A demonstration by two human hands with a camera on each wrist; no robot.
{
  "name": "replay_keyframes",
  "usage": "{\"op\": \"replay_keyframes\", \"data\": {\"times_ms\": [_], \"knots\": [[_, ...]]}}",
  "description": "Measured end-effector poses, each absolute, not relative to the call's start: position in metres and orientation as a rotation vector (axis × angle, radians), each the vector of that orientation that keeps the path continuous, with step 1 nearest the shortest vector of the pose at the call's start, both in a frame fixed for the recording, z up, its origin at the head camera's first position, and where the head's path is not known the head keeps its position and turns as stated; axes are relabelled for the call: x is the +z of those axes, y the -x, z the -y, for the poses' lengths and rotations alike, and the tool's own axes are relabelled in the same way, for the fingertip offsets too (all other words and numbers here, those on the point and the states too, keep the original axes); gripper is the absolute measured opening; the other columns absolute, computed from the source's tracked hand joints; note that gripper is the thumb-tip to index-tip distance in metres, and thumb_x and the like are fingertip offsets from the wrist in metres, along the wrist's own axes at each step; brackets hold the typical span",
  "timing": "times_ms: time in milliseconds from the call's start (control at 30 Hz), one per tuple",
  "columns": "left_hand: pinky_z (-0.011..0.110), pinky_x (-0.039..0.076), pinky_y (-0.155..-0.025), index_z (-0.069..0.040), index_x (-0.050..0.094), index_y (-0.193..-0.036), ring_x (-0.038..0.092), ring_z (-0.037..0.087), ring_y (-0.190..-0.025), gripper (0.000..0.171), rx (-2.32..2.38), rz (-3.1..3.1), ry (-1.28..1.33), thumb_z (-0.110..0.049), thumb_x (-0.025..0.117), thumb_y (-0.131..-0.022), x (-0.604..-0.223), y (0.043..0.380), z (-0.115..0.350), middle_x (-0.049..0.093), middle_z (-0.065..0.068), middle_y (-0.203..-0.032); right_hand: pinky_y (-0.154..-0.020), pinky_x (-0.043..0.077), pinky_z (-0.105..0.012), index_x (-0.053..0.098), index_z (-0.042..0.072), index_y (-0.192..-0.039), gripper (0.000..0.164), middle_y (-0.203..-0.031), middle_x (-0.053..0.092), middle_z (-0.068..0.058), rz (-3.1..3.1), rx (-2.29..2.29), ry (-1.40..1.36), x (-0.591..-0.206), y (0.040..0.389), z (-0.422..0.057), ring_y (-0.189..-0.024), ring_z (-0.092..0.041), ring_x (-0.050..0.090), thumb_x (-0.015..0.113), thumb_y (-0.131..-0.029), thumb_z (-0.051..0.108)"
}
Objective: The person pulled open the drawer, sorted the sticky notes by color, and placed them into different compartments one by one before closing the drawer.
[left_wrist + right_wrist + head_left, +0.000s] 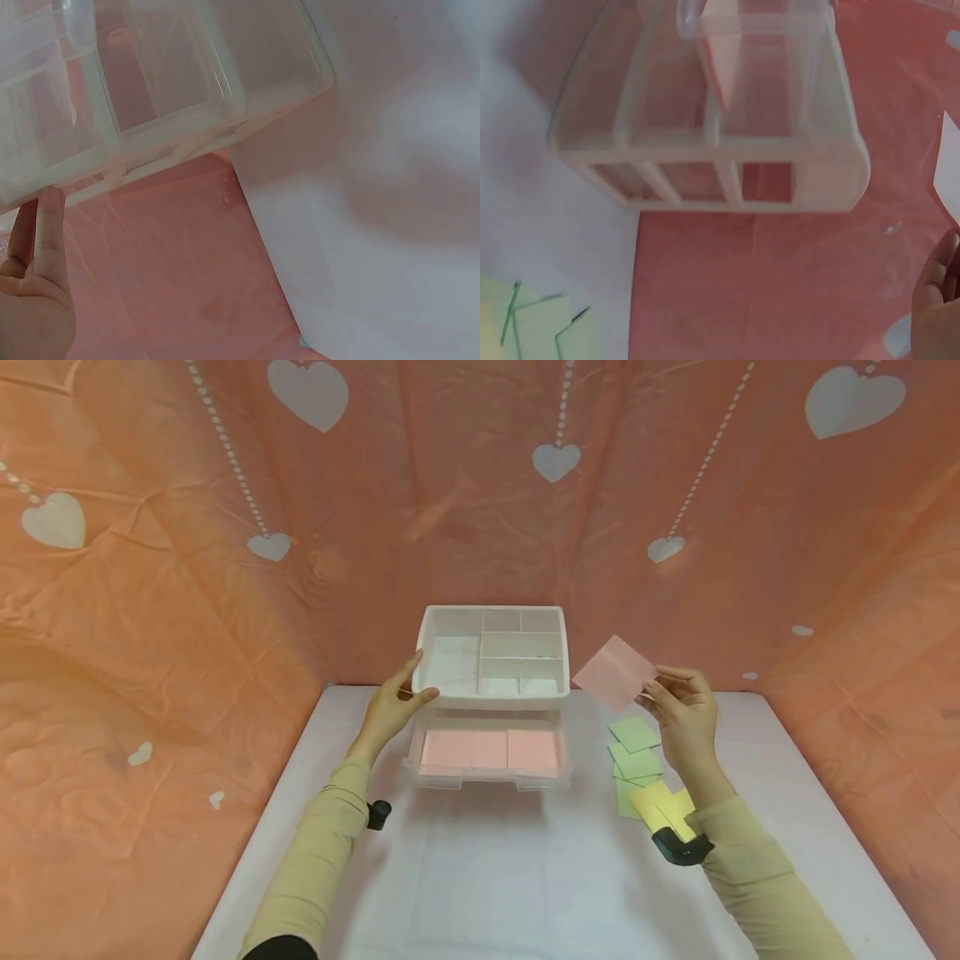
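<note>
The right hand [681,706] is pinching a pink note [613,674] by one corner, just right of the box [491,702]; the left hand [393,710] is bracing the box's left side with fairly straight fingers, its thumb touching the front rim. Good handling is probably calling for a light pinch, so the thin sheet isn't creasing, and soft side pressure, so the box isn't sliding. The pulled-out drawer [491,779] is holding more pink notes [448,748], lying side by side beneath the top. The box is pairing opaque white, partitioned into rectangles above, with glossy see-through plastic below. Squarish green notes [637,764] and yellow notes [651,800] are overlapping on the pale counter [487,877] (their matte paper is contrasting with that shine).
</note>
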State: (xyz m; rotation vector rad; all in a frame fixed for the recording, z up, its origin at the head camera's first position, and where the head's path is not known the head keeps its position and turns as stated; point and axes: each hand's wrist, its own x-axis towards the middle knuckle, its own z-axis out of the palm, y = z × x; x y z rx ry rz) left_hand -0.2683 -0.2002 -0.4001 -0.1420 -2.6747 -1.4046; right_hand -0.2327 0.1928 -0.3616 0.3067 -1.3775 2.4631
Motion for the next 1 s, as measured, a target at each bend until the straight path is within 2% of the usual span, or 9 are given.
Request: {"op": "replay_keyframes", "data": {"times_ms": [467,600,667,767,900,1000], "knots": [[0.044,0.046,-0.089,-0.055,0.025,-0.139,0.058,0.027,-0.098,0.071,-1.437,2.685,0.139,-0.055,0.064,-0.080,-0.399,0.264,0.202,0.053,0.011,-0.109,-0.067,0.055,-0.023,0.061,0.013,-0.092,0.021,-0.083,0.066,0.004,1.758,2.382,-0.480,-0.365,0.239,-0.135,-0.073,-0.008,0.064,0.056,-0.088,-0.007],[0.045,0.046,-0.090,-0.055,0.025,-0.139,0.058,0.027,-0.099,0.071,-1.443,2.682,0.141,-0.055,0.064,-0.080,-0.399,0.264,0.202,0.053,0.011,-0.111,-0.067,0.055,-0.023,0.057,0.001,-0.098,0.012,-0.081,0.063,0.007,1.989,2.302,-0.483,-0.368,0.240,-0.118,-0.070,-0.006,0.062,0.057,-0.088,-0.005],[0.045,0.046,-0.090,-0.056,0.025,-0.139,0.058,0.027,-0.099,0.070,-1.443,2.681,0.141,-0.055,0.064,-0.080,-0.399,0.264,0.203,0.053,0.011,-0.111,-0.067,0.055,-0.023,0.054,-0.007,-0.103,0.015,-0.081,0.062,0.007,2.082,2.260,-0.480,-0.370,0.241,-0.109,-0.069,-0.006,0.061,0.056,-0.088,-0.005],[0.045,0.046,-0.090,-0.056,0.025,-0.138,0.058,0.028,-0.099,0.070,-1.438,2.678,0.138,-0.055,0.064,-0.080,-0.399,0.265,0.203,0.054,0.011,-0.112,-0.067,0.055,-0.023,0.053,-0.011,-0.105,0.018,-0.084,0.061,0.001,2.212,2.174,-0.481,-0.374,0.242,-0.098,-0.070,-0.006,0.061,0.056,-0.088,-0.005],[0.045,0.046,-0.090,-0.055,0.025,-0.138,0.058,0.027,-0.099,0.070,-1.436,2.675,0.144,-0.054,0.064,-0.080,-0.399,0.266,0.202,0.054,0.012,-0.112,-0.067,0.056,-0.025,0.056,-0.008,-0.103,0.015,-0.090,0.063,-0.018,2.355,2.024,-0.502,-0.379,0.243,-0.086,-0.069,-0.008,0.061,0.056,-0.089,-0.004],[0.044,0.046,-0.089,-0.055,0.025,-0.138,0.058,0.027,-0.099,0.070,-1.440,2.671,0.146,-0.054,0.064,-0.080,-0.399,0.266,0.202,0.055,0.012,-0.112,-0.067,0.056,-0.027,0.057,-0.005,-0.102,0.013,-0.092,0.063,-0.024,2.442,1.909,-0.538,-0.382,0.241,-0.080,-0.069,-0.011,0.062,0.056,-0.089,-0.003]]}}
